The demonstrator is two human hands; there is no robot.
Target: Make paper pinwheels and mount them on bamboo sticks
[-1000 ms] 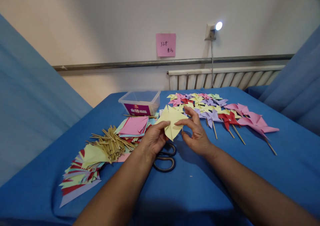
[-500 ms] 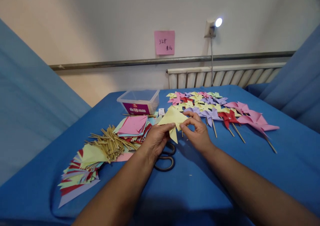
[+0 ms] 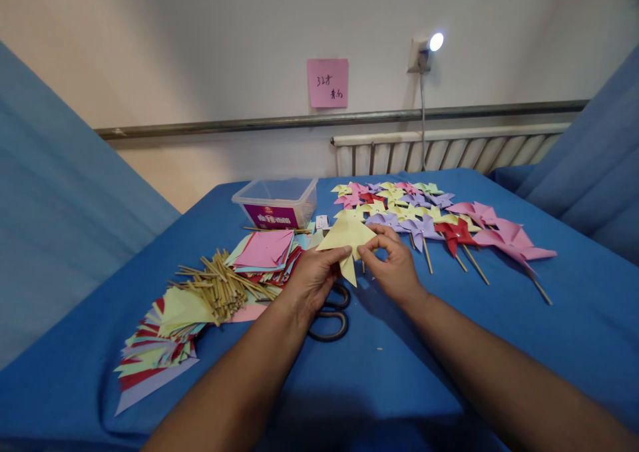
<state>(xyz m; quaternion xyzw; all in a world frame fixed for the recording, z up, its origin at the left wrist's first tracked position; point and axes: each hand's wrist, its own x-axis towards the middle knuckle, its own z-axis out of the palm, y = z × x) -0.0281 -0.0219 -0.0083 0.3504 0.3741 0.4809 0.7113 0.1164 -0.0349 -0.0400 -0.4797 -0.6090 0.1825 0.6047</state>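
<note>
Above the middle of the table, a yellow paper pinwheel [image 3: 346,233] with some points folded is held between both hands. My left hand [image 3: 318,275] is closed on its left side, the thumb pressing near the centre. On the other side my right hand [image 3: 394,265] pinches a paper point at the centre between thumb and fingertips. Black-handled scissors [image 3: 330,326] lie beneath my left hand, their blades hidden. Left of that hand are a stack of cut paper squares [image 3: 264,249] with a pink one on top and a heap of thin wooden sticks [image 3: 219,289].
Several finished pinwheels [image 3: 422,231] on sticks spread over the back right. A clear plastic box [image 3: 279,202] with a purple label stands at the back left, a small white box [image 3: 322,222] beside it. Fanned coloured paper [image 3: 160,345] lies front left on the blue tablecloth [image 3: 389,385].
Very little differs. The yellow paper has shifted slightly in my fingers, and my right fingertips sit a touch further left against its centre. The view has tilted marginally.
</note>
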